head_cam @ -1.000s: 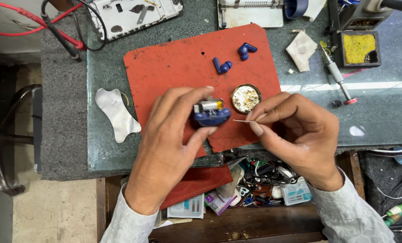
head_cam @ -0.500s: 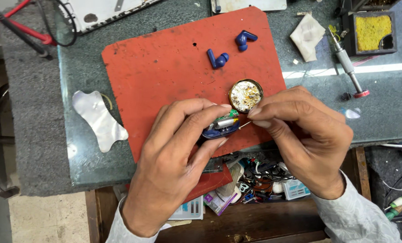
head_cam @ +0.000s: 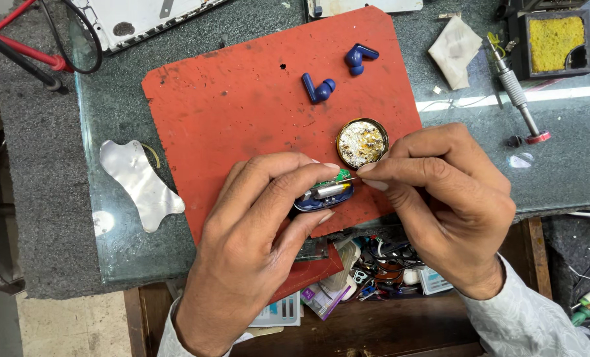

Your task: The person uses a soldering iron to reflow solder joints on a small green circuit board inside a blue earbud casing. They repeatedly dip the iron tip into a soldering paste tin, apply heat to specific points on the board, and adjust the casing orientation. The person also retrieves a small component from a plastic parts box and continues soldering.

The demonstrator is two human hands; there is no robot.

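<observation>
So, left hand [head_cam: 262, 225] wrapped around a small opened blue case [head_cam: 324, 196], green board and battery showing, held just over the near edge of the red mat [head_cam: 242, 99]. Right hand [head_cam: 447, 205] pinched shut on a thin wire [head_cam: 349, 178] touching the board. Round flux tin [head_cam: 362, 143] just behind, two blue earbuds [head_cam: 318, 88] farther back on the tabletop [head_cam: 467, 132].

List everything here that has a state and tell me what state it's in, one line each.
Blue case: opened up, insides showing, pinched in left hand.
Right hand: fingers pinched on a thin wire at the case; wire too fine to make out.
Two earbuds: out of the case, lying loose on the red mat.
Round tin: lid off.
Drawer: open, full of small parts.
Screwdriver: lying flat, unused.
</observation>
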